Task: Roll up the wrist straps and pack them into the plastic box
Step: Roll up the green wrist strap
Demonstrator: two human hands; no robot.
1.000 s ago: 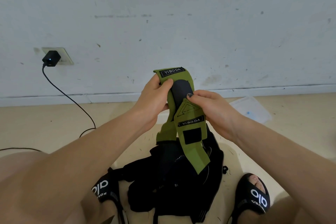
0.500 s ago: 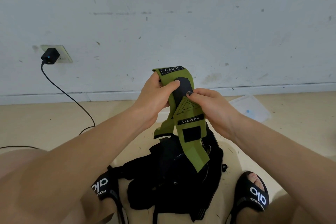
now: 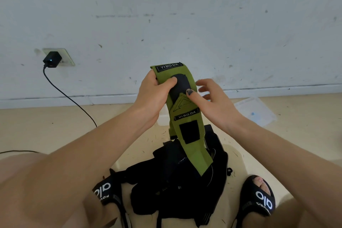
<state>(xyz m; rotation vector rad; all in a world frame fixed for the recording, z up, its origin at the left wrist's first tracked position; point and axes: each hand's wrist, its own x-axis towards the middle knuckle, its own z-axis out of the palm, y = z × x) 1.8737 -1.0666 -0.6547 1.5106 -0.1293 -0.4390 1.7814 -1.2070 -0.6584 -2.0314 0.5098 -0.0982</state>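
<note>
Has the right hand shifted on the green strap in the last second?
Yes. The right hand has opened: its fingers now spread toward the wall's baseboard, only the thumb touching the green strap. The left hand grips it.

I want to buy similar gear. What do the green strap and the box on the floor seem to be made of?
The green strap looks like woven fabric, matte: it bends and hangs limp from the left hand, with sewn labels and black patches, perhaps hook-and-loop. The plastic box looks like thin translucent plastic, slightly glossy: the floor tone shows through it.
</note>
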